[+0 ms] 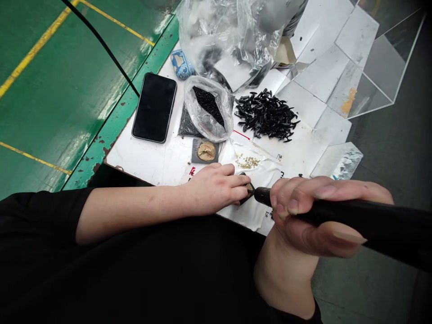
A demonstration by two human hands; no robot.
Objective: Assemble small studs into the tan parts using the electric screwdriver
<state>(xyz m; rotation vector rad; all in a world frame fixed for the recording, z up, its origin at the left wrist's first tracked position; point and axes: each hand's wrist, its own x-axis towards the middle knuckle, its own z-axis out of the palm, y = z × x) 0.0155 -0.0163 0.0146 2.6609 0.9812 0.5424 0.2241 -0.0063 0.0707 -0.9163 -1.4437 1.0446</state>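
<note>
My right hand [303, 202] is wrapped round the black barrel of an electric screwdriver [367, 225], whose tip points left. That tip meets a small dark block [248, 191] with a tan top. Fingers of my left hand [216, 186] press together on the block's near edge and partly hide it. Both rest over a white cloth [245, 218]. Just beyond the block lies a scatter of tiny gold-coloured rings [248, 161]. Farther back is a pile of small black curved parts [266, 114].
An opened plastic bag [222, 128] holds tiny black pieces. Left of it lies a phone [154, 108]. A tan lump sits on a dark square [195, 157]. Large clear bags [232, 31] stand at the back, clear panels [374, 85] at the right. A black cable [104, 45] hangs at left.
</note>
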